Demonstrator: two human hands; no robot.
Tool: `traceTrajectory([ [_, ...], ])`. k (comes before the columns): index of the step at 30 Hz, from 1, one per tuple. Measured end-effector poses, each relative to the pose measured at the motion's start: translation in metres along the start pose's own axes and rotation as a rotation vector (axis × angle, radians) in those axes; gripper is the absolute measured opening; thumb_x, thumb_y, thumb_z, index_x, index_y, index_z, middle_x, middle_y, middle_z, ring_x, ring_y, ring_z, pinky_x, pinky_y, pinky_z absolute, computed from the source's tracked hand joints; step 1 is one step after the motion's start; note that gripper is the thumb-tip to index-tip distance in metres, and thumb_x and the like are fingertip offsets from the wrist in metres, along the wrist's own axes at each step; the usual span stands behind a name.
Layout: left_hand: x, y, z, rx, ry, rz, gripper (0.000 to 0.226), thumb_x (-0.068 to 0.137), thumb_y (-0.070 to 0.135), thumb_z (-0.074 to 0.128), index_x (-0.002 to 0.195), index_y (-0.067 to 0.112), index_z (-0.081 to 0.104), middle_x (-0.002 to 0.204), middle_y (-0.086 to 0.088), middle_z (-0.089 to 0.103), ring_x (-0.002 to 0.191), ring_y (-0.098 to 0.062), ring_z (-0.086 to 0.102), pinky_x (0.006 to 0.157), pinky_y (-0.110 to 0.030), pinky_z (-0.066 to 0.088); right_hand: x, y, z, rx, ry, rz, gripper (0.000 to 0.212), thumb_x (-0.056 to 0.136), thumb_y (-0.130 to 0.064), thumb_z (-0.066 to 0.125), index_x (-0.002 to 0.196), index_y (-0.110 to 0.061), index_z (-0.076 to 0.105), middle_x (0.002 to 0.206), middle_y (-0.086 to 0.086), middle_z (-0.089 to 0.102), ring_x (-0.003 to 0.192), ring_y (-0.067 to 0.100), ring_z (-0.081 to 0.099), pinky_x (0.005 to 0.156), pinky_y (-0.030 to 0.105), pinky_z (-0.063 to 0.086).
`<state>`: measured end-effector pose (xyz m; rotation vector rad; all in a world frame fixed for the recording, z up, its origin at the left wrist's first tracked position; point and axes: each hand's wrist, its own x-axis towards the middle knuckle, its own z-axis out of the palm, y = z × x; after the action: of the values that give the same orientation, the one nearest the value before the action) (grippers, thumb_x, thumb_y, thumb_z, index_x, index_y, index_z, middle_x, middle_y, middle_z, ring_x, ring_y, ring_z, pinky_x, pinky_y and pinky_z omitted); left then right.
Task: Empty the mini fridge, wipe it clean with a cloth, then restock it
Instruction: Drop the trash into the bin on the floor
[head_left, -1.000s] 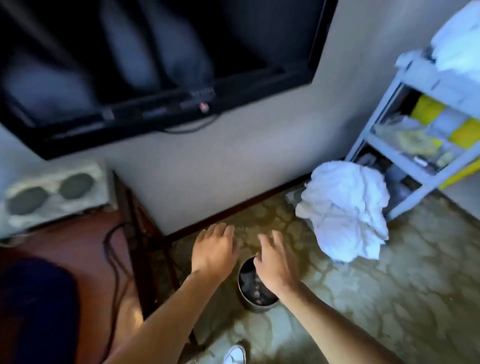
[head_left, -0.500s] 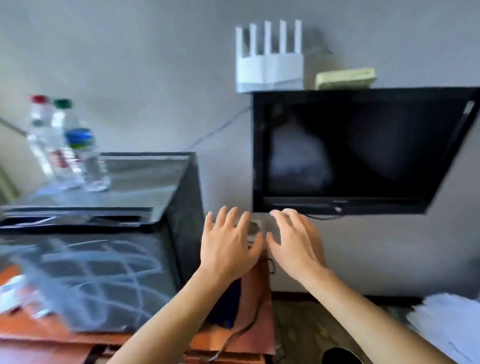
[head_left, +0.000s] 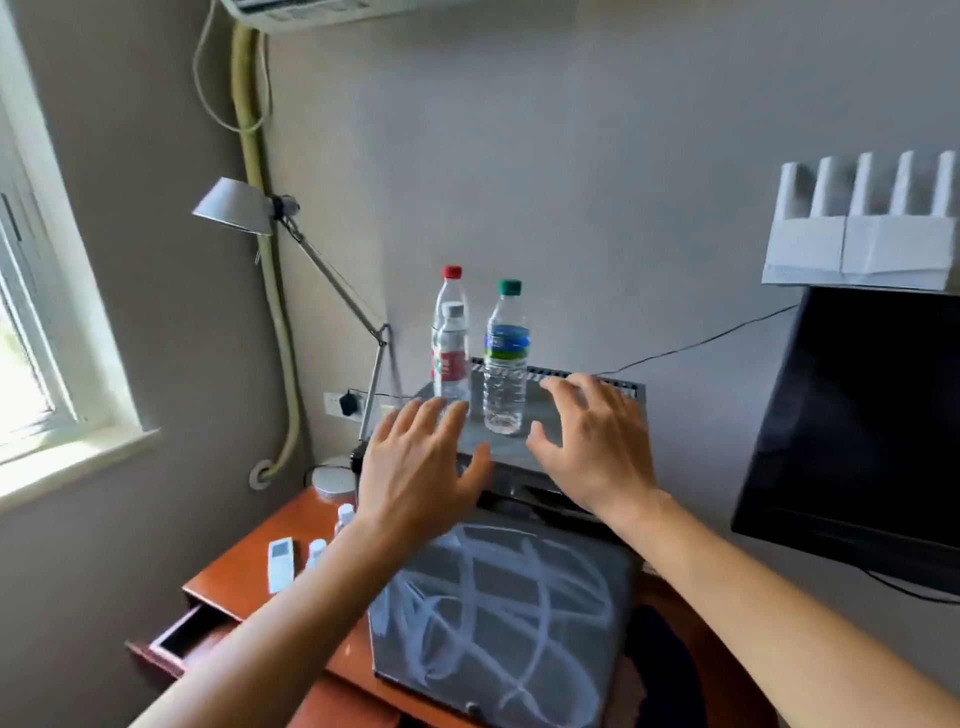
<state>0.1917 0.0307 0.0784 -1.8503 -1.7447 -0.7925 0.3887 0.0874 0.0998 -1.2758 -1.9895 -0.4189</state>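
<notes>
Head view: mini fridge (head_left: 498, 618) square on the red-brown bench (head_left: 244, 577), door closed and facing the camera, smeared with pale looping streaks. On its flat top, toward the back wall, three upright water bottles: a green-capped bottle (head_left: 505, 358), a red-capped bottle (head_left: 451, 296) to its left, and a smaller grey-capped bottle (head_left: 451, 358) directly in front of the red one. All long axes vertical. Just beyond both hands and between them, so slightly forward and inward from each grip.

Left hand (head_left: 423, 467) hovering over the front left of the fridge top, nearest the grey-capped bottle; fingers straight and spread, holding nothing, touching nothing visible. Right hand (head_left: 592, 447) over the front right, nearest the green-capped bottle; fingers loosely fanned, thumb out toward that bottle, likewise empty. Whether either palm rests on the fridge top cannot be told.

Probably a reach for one bottle per hand, most likely for restocking; no way to tell with the door closed.

Off to the left on the bench: a desk lamp (head_left: 234, 208) and a small white remote (head_left: 280, 564).
</notes>
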Motion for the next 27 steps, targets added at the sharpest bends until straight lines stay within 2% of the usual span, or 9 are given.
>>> traceTrajectory([
  [3,0.031,-0.039,0.008,-0.043,-0.003,-0.014,0.056,0.091,0.055,0.050,0.135,0.021,0.054,0.127,-0.003,0.065,0.115,-0.026,0.063,0.098,-0.040,0.048,0.046,-0.018,0.019,-0.031,-0.047,0.035,0.053,0.088,-0.038,0.063,0.136,-0.020,0.057,0.119,0.010,0.060,0.106,0.031,0.061,0.081,0.039,0.052],
  [6,0.079,-0.057,0.020,-0.094,-0.042,-0.009,0.058,0.093,0.051,0.054,0.140,0.019,0.045,0.130,-0.007,0.061,0.114,-0.030,0.062,0.091,-0.041,0.050,0.100,-0.026,0.024,-0.039,-0.074,0.105,0.064,0.092,-0.038,0.059,0.152,-0.026,0.037,0.132,0.012,0.049,0.111,0.033,0.055,0.073,0.036,0.048],
  [10,0.148,-0.068,0.034,-0.189,-0.103,-0.044,0.068,0.095,0.047,0.055,0.151,0.019,0.030,0.146,-0.012,0.048,0.123,-0.037,0.056,0.091,-0.048,0.051,0.158,-0.040,0.024,-0.077,-0.184,0.167,0.073,0.098,-0.051,0.051,0.159,-0.036,0.014,0.157,0.006,0.027,0.131,0.034,0.044,0.092,0.043,0.047],
  [13,0.181,-0.071,0.043,-0.259,-0.132,-0.066,0.069,0.096,0.044,0.056,0.154,0.019,0.027,0.150,-0.013,0.043,0.126,-0.039,0.053,0.089,-0.051,0.050,0.173,-0.044,0.027,-0.104,-0.218,0.176,0.056,0.101,-0.054,0.047,0.150,-0.029,0.035,0.145,0.005,0.047,0.124,0.032,0.052,0.093,0.043,0.048],
  [15,0.197,-0.074,0.049,-0.273,-0.164,-0.057,0.060,0.099,0.042,0.053,0.150,0.018,0.035,0.145,-0.017,0.048,0.124,-0.041,0.054,0.089,-0.051,0.050,0.167,-0.042,0.024,-0.107,-0.141,0.165,0.035,0.103,-0.043,0.049,0.130,-0.021,0.049,0.124,0.008,0.060,0.107,0.032,0.062,0.083,0.041,0.053],
  [17,0.205,-0.076,0.056,-0.275,-0.201,-0.014,0.045,0.100,0.042,0.052,0.137,0.016,0.051,0.134,-0.020,0.057,0.116,-0.043,0.059,0.087,-0.049,0.051,0.154,-0.037,0.016,-0.100,-0.048,0.162,0.023,0.102,-0.033,0.051,0.119,-0.016,0.049,0.108,0.009,0.064,0.090,0.032,0.063,0.070,0.037,0.049],
  [19,0.206,-0.075,0.062,-0.314,-0.193,0.009,0.035,0.098,0.038,0.057,0.124,0.015,0.061,0.124,-0.022,0.063,0.107,-0.044,0.063,0.083,-0.048,0.053,0.140,-0.031,0.005,-0.081,-0.008,0.191,0.022,0.099,-0.030,0.054,0.114,-0.015,0.047,0.101,0.008,0.063,0.081,0.031,0.059,0.064,0.034,0.042],
  [22,0.201,-0.059,0.060,-0.395,-0.131,-0.006,0.030,0.094,0.027,0.065,0.119,0.012,0.064,0.115,-0.024,0.065,0.100,-0.046,0.064,0.078,-0.048,0.051,0.127,-0.025,-0.009,-0.039,-0.008,0.219,0.024,0.097,-0.030,0.060,0.106,-0.013,0.045,0.095,0.008,0.063,0.078,0.030,0.058,0.062,0.034,0.039],
  [27,0.187,-0.001,0.044,-0.490,-0.024,0.144,0.032,0.093,0.031,0.065,0.119,0.012,0.063,0.110,-0.021,0.066,0.097,-0.045,0.064,0.078,-0.049,0.053,0.101,0.000,-0.047,-0.054,0.098,0.245,0.025,0.096,-0.031,0.062,0.112,-0.013,0.052,0.105,0.007,0.066,0.086,0.029,0.059,0.066,0.030,0.033],
])
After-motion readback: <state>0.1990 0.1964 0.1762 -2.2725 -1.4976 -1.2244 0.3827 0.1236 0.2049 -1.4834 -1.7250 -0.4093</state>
